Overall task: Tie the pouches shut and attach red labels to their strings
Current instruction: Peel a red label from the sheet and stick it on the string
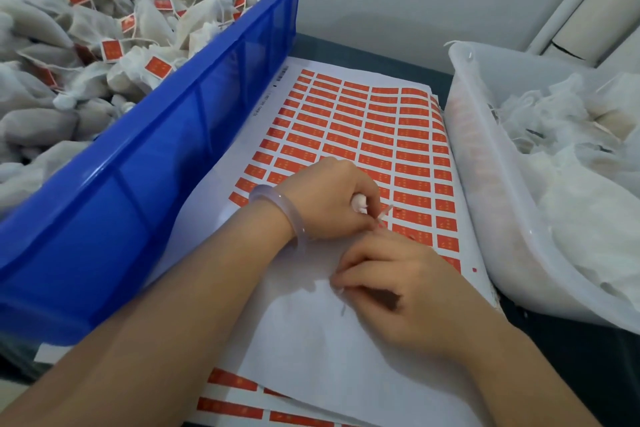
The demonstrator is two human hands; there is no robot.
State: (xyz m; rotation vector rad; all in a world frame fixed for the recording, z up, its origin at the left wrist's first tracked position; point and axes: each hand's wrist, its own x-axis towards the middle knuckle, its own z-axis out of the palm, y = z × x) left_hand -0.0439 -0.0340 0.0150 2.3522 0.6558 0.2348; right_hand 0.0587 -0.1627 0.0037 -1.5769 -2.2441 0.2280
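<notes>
Hands: two. The left hand, with one pale bracelet on its wrist, is over the near part of the label sheet. Its fingers are curled around one white pouch, and only the gathered top of the pouch shows above the thumb. One string runs from this grip toward the right hand.

The right hand is just nearer the camera, almost touching the left. Its fingers are curled with the tips down on the bare white part of the sheet. Whether they pinch anything cannot be told.

Label sheet: one on top, flat on the dark table, between the two containers. It carries a grid of red labels, too many to count. The edges of at least two further sheets show beneath it.

Containers: two. One blue crate on the left holds a heap of tied pouches. More than ten of them show red tags. One translucent white bin on the right holds loose white pouches with no tags visible.
</notes>
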